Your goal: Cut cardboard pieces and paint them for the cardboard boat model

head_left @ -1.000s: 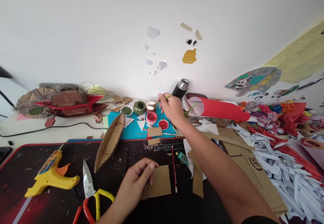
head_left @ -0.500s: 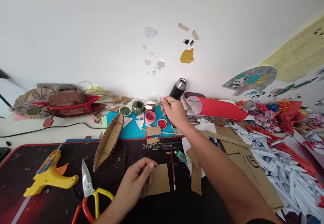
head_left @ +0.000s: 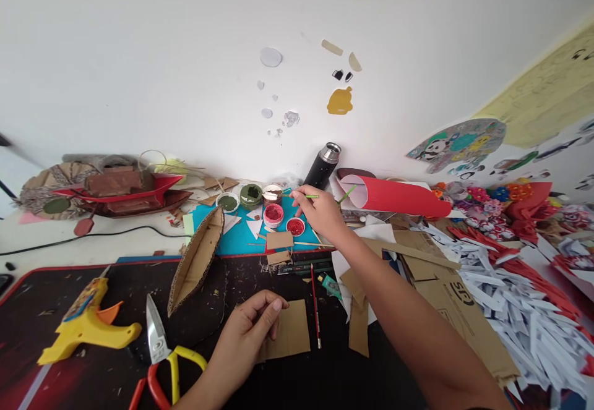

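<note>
We have our right hand (head_left: 320, 212) stretched out over the far side of the worktop (head_left: 83, 246), fingers pinched closed on a thin green paintbrush (head_left: 304, 196). The brush lies nearly level, its tip reaching left to the small paint pot (head_left: 271, 194) that stands beside the dark green pot (head_left: 251, 195); whether the bristles touch the paint we cannot tell. Just below are two open red paint pots (head_left: 273, 214), resting on a blue sheet (head_left: 241, 240).

The brush looks very light and stiff, a slim stick that would roll in a loose hold, so we judge a pinch near its middle, as we have it, gives the best control of the tip. Wet bristles would mark whatever they brush against.

Our left hand (head_left: 248, 339) rests near the front edge on the dark mat (head_left: 55, 298), fingers curled closed on the left edge of a flat piece of cardboard (head_left: 292, 336). The piece seems light and fairly stiff, yet it would crease if bent hard; we judge that holding it by one edge, pressed flat, keeps it steady and leaves its face free.

To the left of it lie red-and-yellow scissors (head_left: 162, 360) and a yellow glue gun (head_left: 86, 329). A cardboard boat hull (head_left: 197, 258) stands tilted beyond our left hand. A red pencil (head_left: 315, 305) lies just right of the cardboard, and a black flask (head_left: 322, 166) leans by the wall.
</note>
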`<action>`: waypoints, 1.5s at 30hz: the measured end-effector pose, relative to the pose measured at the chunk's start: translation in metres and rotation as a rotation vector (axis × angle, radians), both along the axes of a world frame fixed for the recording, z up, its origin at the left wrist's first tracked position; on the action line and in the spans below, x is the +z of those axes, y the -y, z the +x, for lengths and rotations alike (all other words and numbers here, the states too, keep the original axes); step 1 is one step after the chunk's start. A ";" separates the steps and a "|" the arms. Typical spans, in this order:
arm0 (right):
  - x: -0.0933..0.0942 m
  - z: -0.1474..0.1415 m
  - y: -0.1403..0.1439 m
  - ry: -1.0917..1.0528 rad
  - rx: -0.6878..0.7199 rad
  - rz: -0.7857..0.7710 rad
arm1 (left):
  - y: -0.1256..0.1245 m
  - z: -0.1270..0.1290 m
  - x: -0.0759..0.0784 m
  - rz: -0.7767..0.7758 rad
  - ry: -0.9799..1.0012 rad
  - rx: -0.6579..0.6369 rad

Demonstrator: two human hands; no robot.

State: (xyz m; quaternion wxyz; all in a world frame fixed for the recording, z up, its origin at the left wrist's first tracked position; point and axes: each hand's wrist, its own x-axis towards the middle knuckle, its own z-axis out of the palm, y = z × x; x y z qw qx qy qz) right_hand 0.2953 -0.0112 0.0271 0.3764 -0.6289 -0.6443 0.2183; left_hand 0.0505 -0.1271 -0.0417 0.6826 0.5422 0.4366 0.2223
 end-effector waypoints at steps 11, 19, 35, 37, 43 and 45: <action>-0.018 0.009 0.008 0.055 0.089 0.131 | -0.001 0.000 0.000 0.022 -0.009 -0.004; -0.023 0.011 0.012 0.036 0.078 0.144 | -0.002 0.000 0.002 0.046 -0.007 -0.021; -0.026 0.009 0.017 -0.047 0.034 0.113 | -0.001 -0.003 0.001 0.058 -0.004 -0.014; -0.027 0.009 0.017 -0.067 0.021 0.097 | -0.001 -0.002 0.002 0.055 -0.004 -0.014; -0.027 0.008 0.017 -0.162 0.005 0.080 | 0.002 -0.003 0.000 0.082 -0.015 0.022; -0.025 0.006 0.016 -0.204 -0.003 0.085 | 0.005 -0.003 -0.002 0.107 -0.021 0.045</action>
